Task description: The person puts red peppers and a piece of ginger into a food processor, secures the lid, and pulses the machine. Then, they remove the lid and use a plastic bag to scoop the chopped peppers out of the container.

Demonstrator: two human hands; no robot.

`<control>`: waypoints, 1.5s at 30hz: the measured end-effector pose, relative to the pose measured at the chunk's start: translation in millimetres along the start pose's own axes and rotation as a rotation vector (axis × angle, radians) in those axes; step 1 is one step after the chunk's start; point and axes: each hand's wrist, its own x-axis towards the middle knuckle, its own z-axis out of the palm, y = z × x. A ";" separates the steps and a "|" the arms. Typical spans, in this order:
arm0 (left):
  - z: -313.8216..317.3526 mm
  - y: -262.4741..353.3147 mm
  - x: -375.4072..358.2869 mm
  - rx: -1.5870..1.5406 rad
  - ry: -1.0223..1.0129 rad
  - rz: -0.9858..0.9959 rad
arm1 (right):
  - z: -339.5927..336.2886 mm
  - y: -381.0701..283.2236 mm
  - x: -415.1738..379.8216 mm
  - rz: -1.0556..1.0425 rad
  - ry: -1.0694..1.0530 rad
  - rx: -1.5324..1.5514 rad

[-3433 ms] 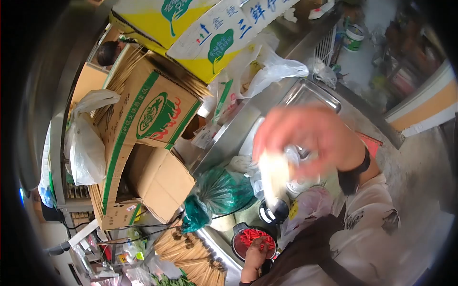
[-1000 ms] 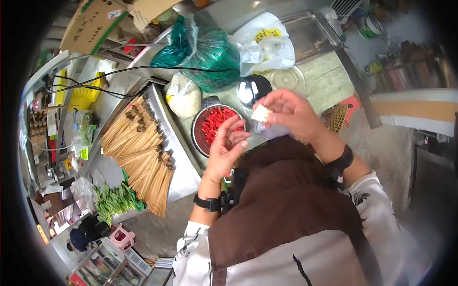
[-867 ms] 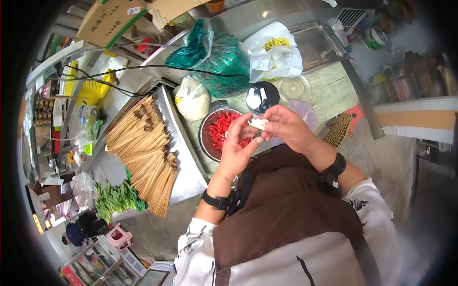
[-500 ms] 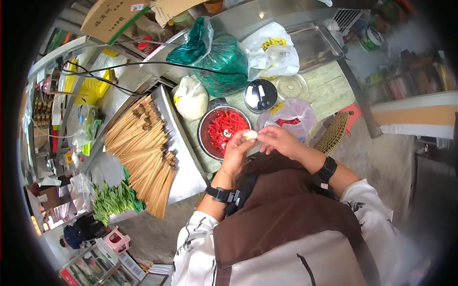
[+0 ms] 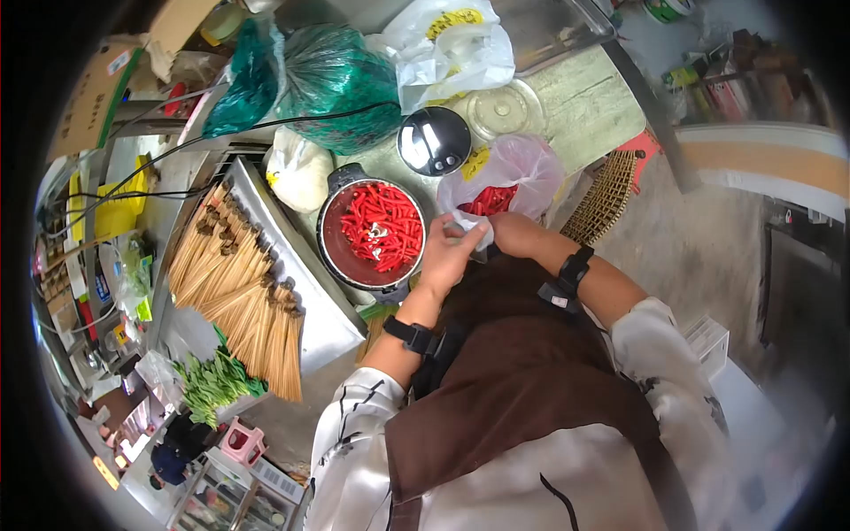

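My left hand (image 5: 450, 255) pinches the whitish rim of a thin plastic bag (image 5: 531, 168) with red chillies (image 5: 489, 201) inside. Close against that bag's near side is my right hand (image 5: 521, 234); its fingers are mostly hidden, so I cannot see what they hold. Just left of my hands stands a dark-rimmed grinder bowl (image 5: 329, 252). Red chillies (image 5: 382, 217) fill it around a shiny metal blade (image 5: 381, 232). A round black lid (image 5: 434, 142) lies behind the bowl, beside a clear round cover (image 5: 505, 110).
Bundled wooden skewers (image 5: 235, 292) lie at the left, with leafy greens (image 5: 212, 380) below. A white bag (image 5: 299, 168) and a big green bag (image 5: 341, 88) stand behind the bowl. A black cable (image 5: 301, 118) crosses there. A woven basket (image 5: 604, 196) is at the right.
The view has shifted right. The small whitish piece at my fingertips is no longer visible. My hands have moved from beside the bowl to the chilli bag, and my left fingers have taken its rim.
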 end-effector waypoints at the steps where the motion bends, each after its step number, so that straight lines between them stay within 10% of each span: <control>1: 3.7 -11.3 13.2 0.049 -0.012 0.020 | -5.2 -7.3 -4.3 -0.030 -0.011 0.021; 7: -4.1 -5.7 21.9 -0.222 -0.161 -0.299 | 12.6 18.1 7.8 -0.111 0.154 0.081; 10: -29.9 -5.7 13.6 -0.489 -0.215 -0.360 | -1.4 36.7 25.3 0.326 0.405 0.448; 15: -50.6 -1.2 -4.5 -0.607 -0.210 -0.325 | -13.2 68.6 56.2 0.363 0.768 0.404; 22: -36.7 26.0 -21.0 -0.561 -0.261 -0.116 | -13.6 35.6 31.5 -0.049 0.177 -0.703; 29: -28.5 14.1 -35.7 -0.180 -0.360 -0.072 | -10.2 44.8 51.5 -0.161 -0.049 -0.523; 42: -39.8 -2.9 -37.4 -0.269 -0.260 -0.045 | -0.7 48.8 68.3 -0.511 0.185 -0.554; 45: -43.7 -7.7 -34.0 -0.236 -0.245 -0.007 | -21.9 27.6 68.0 -0.305 -0.105 -0.578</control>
